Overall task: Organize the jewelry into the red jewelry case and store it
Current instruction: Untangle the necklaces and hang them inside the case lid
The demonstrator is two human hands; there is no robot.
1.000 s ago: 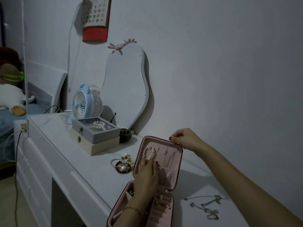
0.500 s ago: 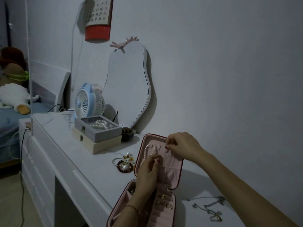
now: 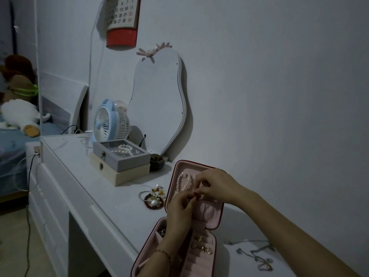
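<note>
Jewelry case (image 3: 207, 214), red outside and pink-lined, stands open at the near right of the bench (image 3: 111, 196), its lid upright. Both hands meet at the lid's lining: the left hand (image 3: 180, 208) and right hand (image 3: 214, 185) have fingertips pinched together around something too small to identify, just right of the pearl strand (image 3: 182, 181) hanging there. Rings sit in the base slots below. Loose bracelets (image 3: 152, 197) lie left of the case, a silver chain (image 3: 257, 255) to the right. Judging by the fiddly grip, a slip could drop the piece, or pushing could tip the lid backward.
</note>
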